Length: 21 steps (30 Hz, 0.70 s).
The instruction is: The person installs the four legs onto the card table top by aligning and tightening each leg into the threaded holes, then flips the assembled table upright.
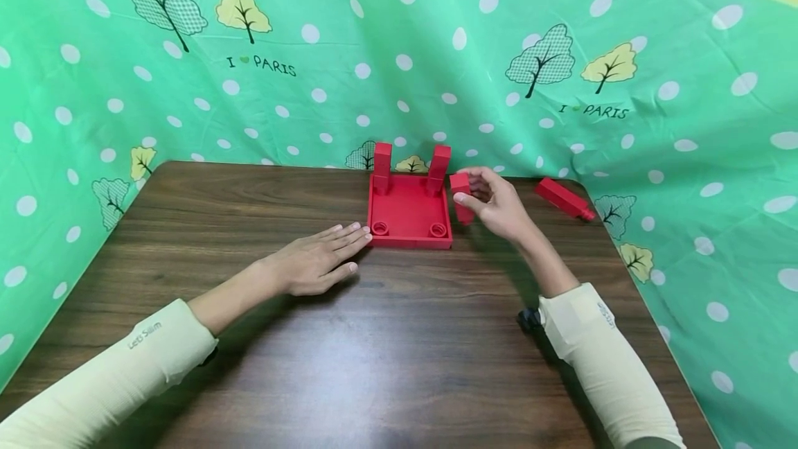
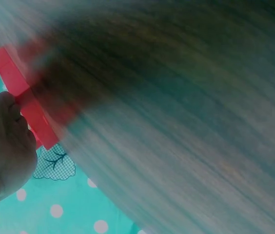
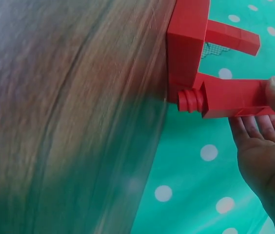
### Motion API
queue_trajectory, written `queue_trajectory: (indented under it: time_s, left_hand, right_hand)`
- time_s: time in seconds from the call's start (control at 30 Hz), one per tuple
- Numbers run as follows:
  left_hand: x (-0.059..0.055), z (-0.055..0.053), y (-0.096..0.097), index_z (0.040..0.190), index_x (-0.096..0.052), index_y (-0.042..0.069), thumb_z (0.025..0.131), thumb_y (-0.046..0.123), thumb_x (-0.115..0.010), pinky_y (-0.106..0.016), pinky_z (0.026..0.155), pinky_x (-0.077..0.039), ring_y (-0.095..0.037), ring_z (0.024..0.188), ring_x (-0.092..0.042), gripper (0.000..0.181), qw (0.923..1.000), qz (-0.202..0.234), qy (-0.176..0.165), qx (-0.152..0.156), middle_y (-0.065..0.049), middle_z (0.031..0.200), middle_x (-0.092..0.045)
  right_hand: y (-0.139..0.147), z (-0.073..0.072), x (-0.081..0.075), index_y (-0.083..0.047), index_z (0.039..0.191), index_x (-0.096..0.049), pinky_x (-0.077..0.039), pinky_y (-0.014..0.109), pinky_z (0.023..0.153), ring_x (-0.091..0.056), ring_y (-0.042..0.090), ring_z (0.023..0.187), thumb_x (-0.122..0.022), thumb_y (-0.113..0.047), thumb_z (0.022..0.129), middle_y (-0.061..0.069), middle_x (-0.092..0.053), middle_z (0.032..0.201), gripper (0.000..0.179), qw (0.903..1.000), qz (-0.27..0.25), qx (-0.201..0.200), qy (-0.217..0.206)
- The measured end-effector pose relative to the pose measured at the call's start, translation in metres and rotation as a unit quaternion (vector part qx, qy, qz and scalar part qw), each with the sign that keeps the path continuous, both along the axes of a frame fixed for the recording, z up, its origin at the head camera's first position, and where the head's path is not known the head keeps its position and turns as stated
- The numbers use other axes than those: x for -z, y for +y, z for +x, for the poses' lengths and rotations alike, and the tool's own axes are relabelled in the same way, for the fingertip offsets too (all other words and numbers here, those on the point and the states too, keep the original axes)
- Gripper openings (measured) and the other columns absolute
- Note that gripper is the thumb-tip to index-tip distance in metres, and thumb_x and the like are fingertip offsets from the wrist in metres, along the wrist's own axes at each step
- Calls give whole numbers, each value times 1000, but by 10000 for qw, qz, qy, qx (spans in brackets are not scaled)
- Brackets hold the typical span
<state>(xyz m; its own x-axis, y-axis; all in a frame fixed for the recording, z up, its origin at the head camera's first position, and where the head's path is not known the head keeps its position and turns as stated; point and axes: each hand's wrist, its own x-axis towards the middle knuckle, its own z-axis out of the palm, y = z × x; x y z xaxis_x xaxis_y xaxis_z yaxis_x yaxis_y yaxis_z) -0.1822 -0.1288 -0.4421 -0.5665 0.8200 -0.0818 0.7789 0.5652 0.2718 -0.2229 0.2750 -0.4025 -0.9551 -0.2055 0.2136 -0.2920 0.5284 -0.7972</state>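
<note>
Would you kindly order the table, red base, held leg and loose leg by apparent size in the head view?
1. Table
2. Red base
3. Loose leg and held leg: too close to rank, the latter partly hidden.

Left wrist view — red tray (image 2: pixel 37 115) partly hidden, tabletop (image 2: pixel 201 156) blurred

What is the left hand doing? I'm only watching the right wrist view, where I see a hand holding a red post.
Observer: The head view shows the left hand palm down, its fingertips at the near left corner of the red tray.
Visitor: Oh! And what is at the tray's near corners?
Observer: A round socket at each, the left one and the right one, neither with a post in it.
Visitor: Is anything lying loose?
Observer: Yes, a red post lies near the table's far right corner.
</note>
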Motion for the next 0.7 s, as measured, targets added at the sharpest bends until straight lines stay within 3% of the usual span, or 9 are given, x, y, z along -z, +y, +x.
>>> queue_trajectory:
  time_s: [0.23,0.47,0.7]
  left_hand:
    - [0,0,-1,181,-23,9,122,42,-39,-55,146,-19,-34,178,-19,69,9999,66,-118,13,-10,190,-22]
    - [-1,-1,-1,181,-23,9,122,42,-40,-55,146,-20,-34,178,-20,69,10000,31,-27,44,-9,190,-22]
    - [1,-3,-3,180,-25,8,122,40,-41,-54,146,-21,-34,177,-22,68,9998,13,122,146,-10,189,-24]
  right_hand:
    - [-4,-2,2,-3,151,-64,-57,12,93,-68,12,112,-76,-7,108,18,-73,129,45,9985,-498,-131,159]
    - [-9,-2,-7,1,142,-71,-62,13,93,-74,9,107,-84,-4,101,-10,-79,114,42,9927,-1199,13,151]
    - [-18,-4,-12,1,139,-75,-64,15,91,-77,7,103,-87,-6,99,-14,-81,109,42,9889,-1466,102,241]
